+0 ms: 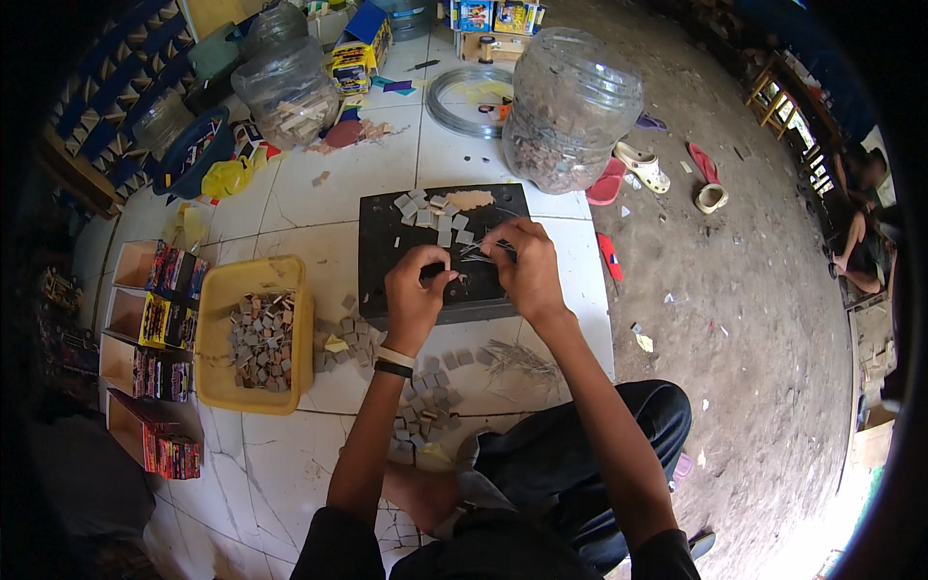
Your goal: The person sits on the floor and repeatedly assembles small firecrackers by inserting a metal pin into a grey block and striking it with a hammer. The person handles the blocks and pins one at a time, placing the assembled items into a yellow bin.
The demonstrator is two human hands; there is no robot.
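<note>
Person seated on a white tiled floor (pixel 261 454), both hands over a dark, flat block (pixel 379 275) at centre of frame. Left hand (pixel 414 302) above the block's lower left part, thumb and forefinger brought close together; cannot tell whether that grip pinches anything. Two bands, one pale and one dark, on the left wrist. Right hand (pixel 532 266) over the block's right side, fingers bent down at a few thin grey strands (pixel 473 256); cannot tell whether the grip has closed on one. Small grey square pieces (pixel 443 220) lie loose on the block's upper part, just beyond the hands, beside a tan patch (pixel 469 200). More grey squares (pixel 425 404) scattered on the tiles below the block, near a loose bundle of thin strands (pixel 522 361). Left of the block: yellow tub (pixel 304 333) with a heap of small pieces (pixel 261 340) inside; farther left, a column of open boxes (pixel 126 314) with colourful printed packs. Top centre: a coil of wire (pixel 433 101) beside a large clear plastic container (pixel 572 121), partly filled. Upper right: pale clog (pixel 646 169) and red footwear on bare ground; another person (pixel 855 242) at the right edge.
</note>
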